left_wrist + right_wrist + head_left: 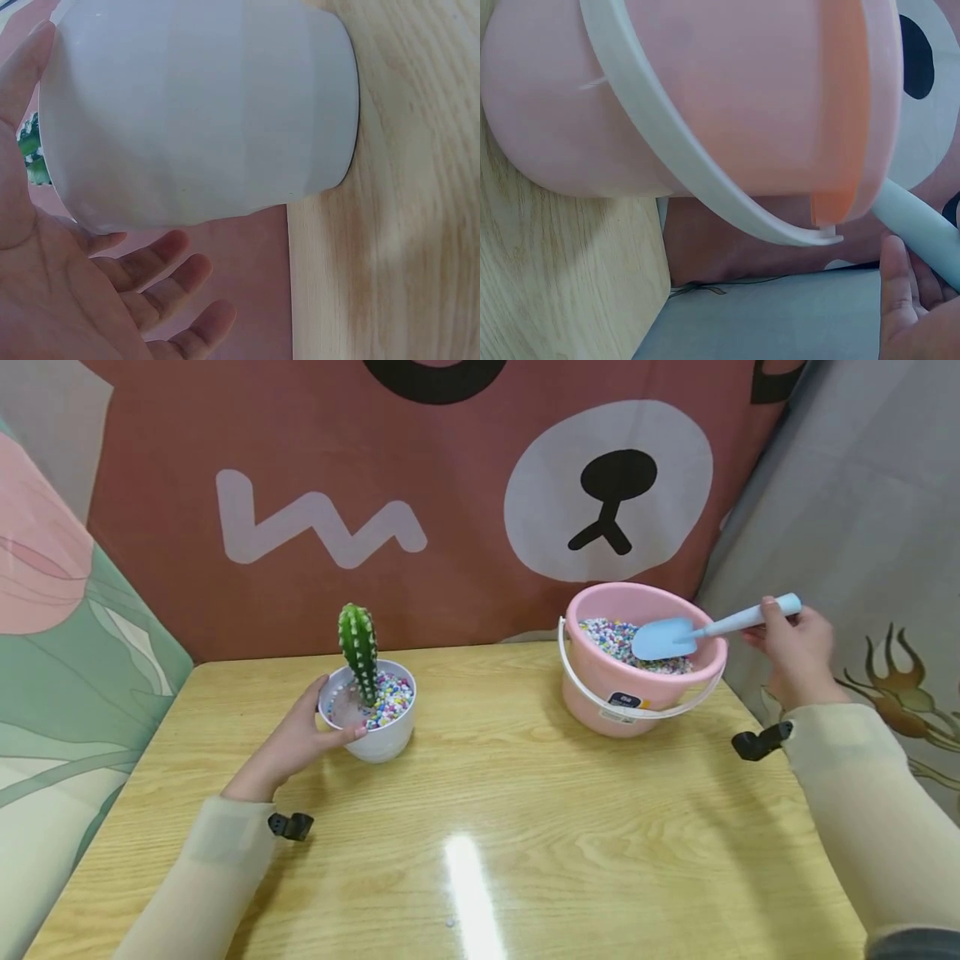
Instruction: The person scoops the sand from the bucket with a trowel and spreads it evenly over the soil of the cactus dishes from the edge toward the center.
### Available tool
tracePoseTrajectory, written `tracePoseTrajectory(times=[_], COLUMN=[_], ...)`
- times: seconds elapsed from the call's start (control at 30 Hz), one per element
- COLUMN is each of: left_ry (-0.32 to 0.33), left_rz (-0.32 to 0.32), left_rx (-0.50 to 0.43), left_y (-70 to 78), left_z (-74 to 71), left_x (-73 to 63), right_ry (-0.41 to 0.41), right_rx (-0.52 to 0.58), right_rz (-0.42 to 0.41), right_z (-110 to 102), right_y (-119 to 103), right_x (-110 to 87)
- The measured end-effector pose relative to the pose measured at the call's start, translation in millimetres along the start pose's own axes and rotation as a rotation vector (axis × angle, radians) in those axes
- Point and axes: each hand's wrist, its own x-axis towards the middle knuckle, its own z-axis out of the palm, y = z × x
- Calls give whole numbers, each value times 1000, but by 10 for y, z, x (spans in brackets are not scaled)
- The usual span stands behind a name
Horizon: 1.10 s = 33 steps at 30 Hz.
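My left hand (300,735) holds a white flowerpot (384,745) by its rim at the left of the table, thumb on the near side. In the left wrist view, several fingers (191,274) extend loosely beside the pot. A green cactus (358,647) stands in it, with colourful beads (393,695) on the right side and a barer patch on the left. At the right, my right hand (804,652) grips the handle of a light-blue toy shovel (663,639). The shovel's blade is inside a pink bucket (592,689), over its multicoloured beads (611,637).
The bucket's white handle (585,677) hangs down in front. Behind the wooden table (480,777) hangs a brown cloth (465,485) with a bear face, and a grey cloth (862,510) hangs at the right. A small speck (450,922) lies near the front.
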Motion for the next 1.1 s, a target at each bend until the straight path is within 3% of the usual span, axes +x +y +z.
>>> tracePoseTrajectory(times=[0.17,0.4,0.63,0.93,1.1], left_ry=[-5,36,164,169,188], left_rz=[-14,-2,11,-46,-10], left_rx=[0,22,183,191,208], left_y=[-12,10,177,192,190], left_z=[6,37,80,101,124], left_x=[0,-28,-41,-59,-62], right_ry=[-33,-69,-70,-104,-116], right_rx=[-222,-364,-330,-396,-435], right_rz=[-21,-28,-3,-3,-13], right_z=[76,120,129,119,90], right_y=[45,70,72,23,-27], right_x=[31,38,61,78,83])
